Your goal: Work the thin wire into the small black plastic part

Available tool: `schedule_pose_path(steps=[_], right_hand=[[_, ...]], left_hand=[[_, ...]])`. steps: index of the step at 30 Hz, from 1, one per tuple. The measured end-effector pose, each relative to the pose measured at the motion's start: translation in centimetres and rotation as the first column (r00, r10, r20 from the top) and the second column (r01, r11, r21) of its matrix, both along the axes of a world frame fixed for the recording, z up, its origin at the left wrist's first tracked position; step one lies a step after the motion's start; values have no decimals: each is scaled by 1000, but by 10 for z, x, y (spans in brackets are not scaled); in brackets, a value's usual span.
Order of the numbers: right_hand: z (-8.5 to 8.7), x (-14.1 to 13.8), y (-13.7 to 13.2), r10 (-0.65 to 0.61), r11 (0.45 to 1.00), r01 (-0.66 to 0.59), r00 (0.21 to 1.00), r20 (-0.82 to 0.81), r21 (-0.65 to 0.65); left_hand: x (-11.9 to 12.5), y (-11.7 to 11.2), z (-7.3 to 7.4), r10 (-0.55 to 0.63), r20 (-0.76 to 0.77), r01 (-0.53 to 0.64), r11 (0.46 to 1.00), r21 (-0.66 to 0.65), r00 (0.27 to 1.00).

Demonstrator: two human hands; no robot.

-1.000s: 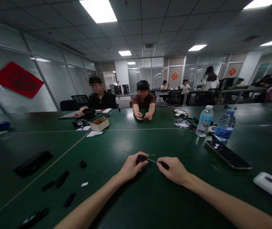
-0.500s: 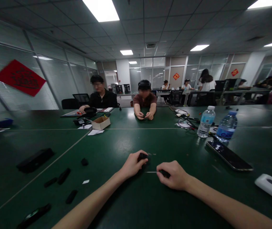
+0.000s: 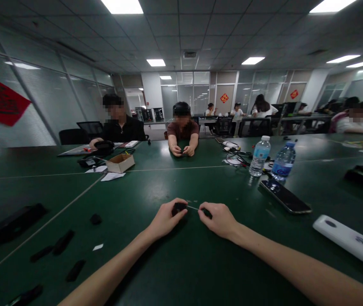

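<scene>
My left hand (image 3: 165,221) is closed around a small black part (image 3: 178,208) just above the dark green table (image 3: 175,263). My right hand (image 3: 219,219) pinches a thin tool with a black handle (image 3: 207,212). Its fine metal tip (image 3: 193,208) reaches to the black part. The two hands are close together at the middle of the view, near my edge of the table.
Several small black pieces (image 3: 63,242) and a black case (image 3: 12,223) lie to the left. A phone (image 3: 285,196), two water bottles (image 3: 259,156) and a white device (image 3: 350,242) lie to the right. Two people sit across the table beside a cardboard box (image 3: 120,162).
My right hand had dropped away from the black part, then rose again so the tool tip meets it. The view has turned to the right.
</scene>
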State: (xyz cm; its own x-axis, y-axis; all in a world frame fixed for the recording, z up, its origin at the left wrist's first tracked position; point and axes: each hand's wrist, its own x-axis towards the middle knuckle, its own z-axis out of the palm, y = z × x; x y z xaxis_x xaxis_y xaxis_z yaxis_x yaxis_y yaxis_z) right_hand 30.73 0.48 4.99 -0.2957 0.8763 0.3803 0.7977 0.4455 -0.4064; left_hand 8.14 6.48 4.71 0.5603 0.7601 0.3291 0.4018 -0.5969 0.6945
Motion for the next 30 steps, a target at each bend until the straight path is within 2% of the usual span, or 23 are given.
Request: schedule_pose_path(steps=[9, 14, 18, 30], right_hand=[[2, 0, -1, 57, 998, -57, 997, 59, -3], [2, 0, -1, 13, 1000, -12, 1000, 28, -2], [3, 0, -1, 13, 1000, -12, 999, 38, -9], [1, 2, 0, 79, 997, -79, 997, 6, 16]], left_hand=[[0, 4, -5, -39, 21, 40, 999, -32, 999], [0, 6, -8, -19, 24, 20, 999, -46, 1000], [0, 5, -7, 9, 37, -7, 999, -50, 999], [-1, 3, -5, -30, 3, 30, 999, -24, 1000]])
